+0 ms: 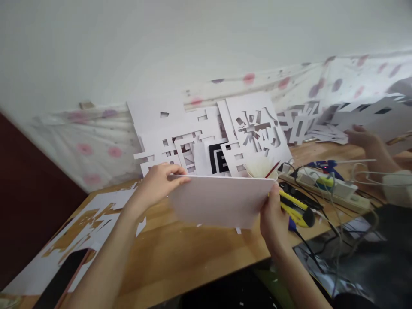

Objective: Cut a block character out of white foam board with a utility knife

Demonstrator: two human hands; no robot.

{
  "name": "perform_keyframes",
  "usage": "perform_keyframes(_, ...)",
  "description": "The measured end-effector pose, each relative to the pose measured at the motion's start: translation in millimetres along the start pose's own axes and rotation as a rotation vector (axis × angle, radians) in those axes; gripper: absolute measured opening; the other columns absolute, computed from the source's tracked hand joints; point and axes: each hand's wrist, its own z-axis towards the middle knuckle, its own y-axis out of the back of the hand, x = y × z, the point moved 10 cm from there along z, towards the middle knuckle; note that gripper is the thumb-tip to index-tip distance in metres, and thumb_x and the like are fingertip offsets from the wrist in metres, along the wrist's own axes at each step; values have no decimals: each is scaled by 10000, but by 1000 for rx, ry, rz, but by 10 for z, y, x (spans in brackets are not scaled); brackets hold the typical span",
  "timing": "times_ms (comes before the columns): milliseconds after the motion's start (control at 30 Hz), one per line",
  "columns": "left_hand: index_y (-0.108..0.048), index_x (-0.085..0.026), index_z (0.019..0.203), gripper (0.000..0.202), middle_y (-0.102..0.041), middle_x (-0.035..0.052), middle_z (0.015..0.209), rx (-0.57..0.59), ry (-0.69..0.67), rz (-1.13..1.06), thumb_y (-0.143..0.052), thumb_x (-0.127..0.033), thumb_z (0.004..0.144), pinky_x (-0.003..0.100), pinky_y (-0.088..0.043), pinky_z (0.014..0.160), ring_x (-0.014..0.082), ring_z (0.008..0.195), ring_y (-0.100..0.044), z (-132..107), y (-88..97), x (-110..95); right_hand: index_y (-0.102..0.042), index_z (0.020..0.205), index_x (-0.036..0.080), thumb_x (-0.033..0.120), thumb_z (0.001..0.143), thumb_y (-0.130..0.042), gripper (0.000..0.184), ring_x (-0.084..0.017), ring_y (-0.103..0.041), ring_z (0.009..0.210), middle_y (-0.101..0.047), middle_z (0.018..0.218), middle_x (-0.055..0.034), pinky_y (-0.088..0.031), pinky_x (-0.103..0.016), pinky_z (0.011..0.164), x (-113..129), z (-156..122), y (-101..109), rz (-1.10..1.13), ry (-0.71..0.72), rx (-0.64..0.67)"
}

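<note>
A blank white board [219,201] is held up on edge over the wooden table, tilted so that its broad face is toward me. My left hand [162,182] pinches its upper left corner between thumb and fingers. At the upper right corner, my right hand [274,214] grips the board's side, with its fingers partly hidden. A yellow and black utility knife [296,208] lies just right of my right hand; whether the hand touches it I cannot tell. Behind the board stands a pale paper cup [262,167] with a dark red stick in it.
Cut-out white boards [257,124] lean against the wall. A cut sheet [106,199] and a phone [62,279] lie at left. On the right are a power strip [341,193], tangled cables and a blue glue gun [328,165]. Another person's hand [363,136] holds white board at far right.
</note>
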Motion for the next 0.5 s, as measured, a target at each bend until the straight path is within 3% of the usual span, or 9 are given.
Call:
perform_keyframes(100,-730,-263,815,235,-756,22,923,62,-136,91,-592,-435,898,472,-415,1051,247,995,-642,-104,-145,-115,-628,1281,210,736,922,-420,670,-281,-593,1203,-654,1261,-96,-443,-485,1105,87,-116,-64,-39,-15,-62)
perform_keyframes(233,-687,-237,869,308,-740,33,1000,88,-115,-21,-470,-437,960,374,-491,918,214,934,-652,-160,-266,-200,-606,1251,223,691,953,-420,585,-272,-558,1249,-621,1285,-102,-418,-501,1132,345,-221,-255,-15,166,6)
perform_keyframes(333,-655,-232,810,293,-735,28,960,36,-67,-46,-489,-434,944,341,-493,865,207,894,-644,-136,-257,-216,-608,1211,224,671,957,-437,542,-272,-565,1237,-627,1264,-104,-420,-515,1128,379,-234,-302,6,225,12)
perform_keyframes(500,-654,-227,789,305,-734,18,887,123,-32,-37,-506,-449,935,315,-450,771,200,832,-619,-59,-311,-196,-608,1192,222,608,957,-485,469,-247,-577,1212,-630,1224,-88,-440,-483,1110,373,-210,-303,10,271,-3)
